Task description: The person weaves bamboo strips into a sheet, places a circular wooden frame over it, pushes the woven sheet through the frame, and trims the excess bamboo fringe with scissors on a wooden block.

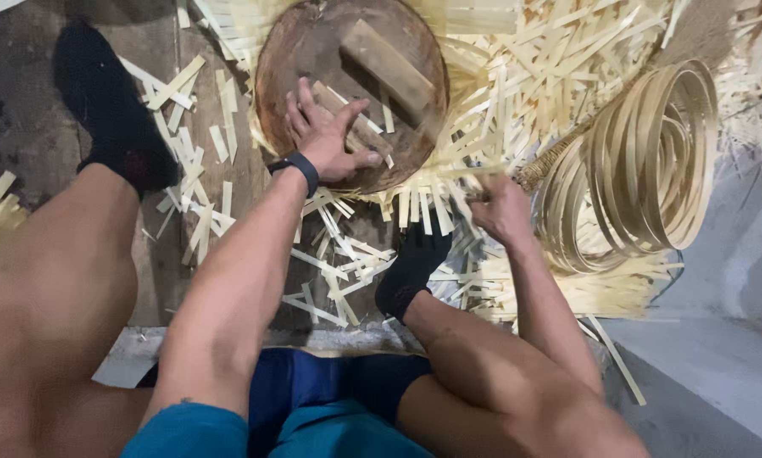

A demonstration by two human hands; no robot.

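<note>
My left hand (326, 136), with a dark band on the wrist, lies flat with spread fingers on a small bundle of pale strips (357, 127) on a round wooden block (296, 51). A rectangular piece of wood (389, 66) lies on the block behind the bundle. My right hand (500, 208) is blurred and closed around a woven handle (544, 166) that runs up and right over the strips; what the handle belongs to is hidden.
Short pale bamboo strips (550, 59) litter the floor around the block. Coiled hoops of thin bamboo (652, 161) lean at the right. My feet in dark socks (110, 110) (413, 265) rest on the floor. A grey ledge (711, 373) lies at the lower right.
</note>
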